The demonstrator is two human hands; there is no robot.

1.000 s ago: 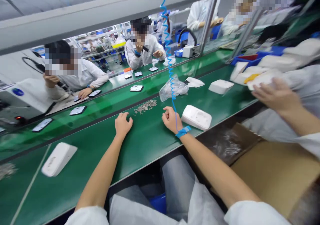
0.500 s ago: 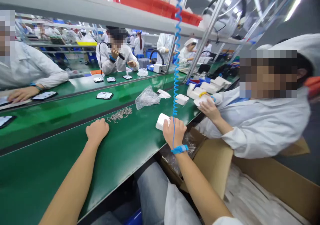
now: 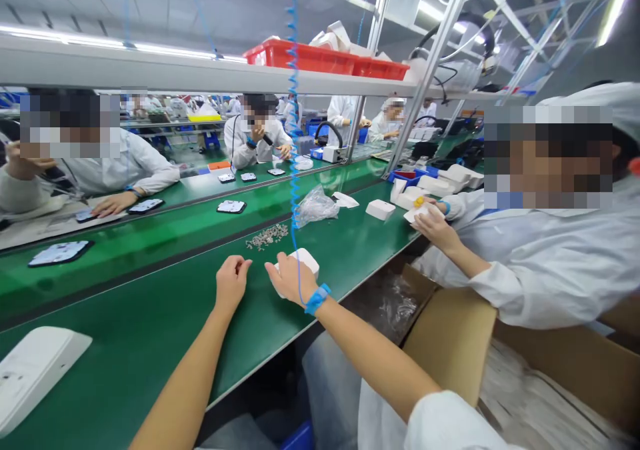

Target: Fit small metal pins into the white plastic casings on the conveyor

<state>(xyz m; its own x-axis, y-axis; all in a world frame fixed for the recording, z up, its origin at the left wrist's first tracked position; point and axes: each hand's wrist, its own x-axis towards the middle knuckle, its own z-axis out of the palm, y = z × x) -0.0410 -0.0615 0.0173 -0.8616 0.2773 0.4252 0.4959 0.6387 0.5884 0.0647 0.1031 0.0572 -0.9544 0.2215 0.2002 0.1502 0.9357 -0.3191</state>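
My left hand (image 3: 233, 282) is held over the green work surface with thumb and fingers pinched together; whatever sits between the fingertips is too small or hidden to make out. Just beyond it lies a loose pile of small metal parts (image 3: 267, 236). My right hand (image 3: 289, 279) grips a white plastic housing (image 3: 309, 261) from above, its palm covering much of the piece. The two hands are close together but apart. A blue wrist strap (image 3: 317, 299) with a coiled blue cord (image 3: 294, 137) circles my right wrist.
Another white housing (image 3: 45, 370) lies at the near left. A clear plastic bag (image 3: 317, 206) and a white housing (image 3: 380, 209) are farther right. A co-worker (image 3: 545, 257) handles a white part beside an open cardboard box (image 3: 450, 343). Red bins (image 3: 305, 57) stand on the overhead shelf.
My left hand has come away from the metal pile and its fingers now pinch. My right hand, with the housing, is nearer to it. The view has turned, showing another housing at left.
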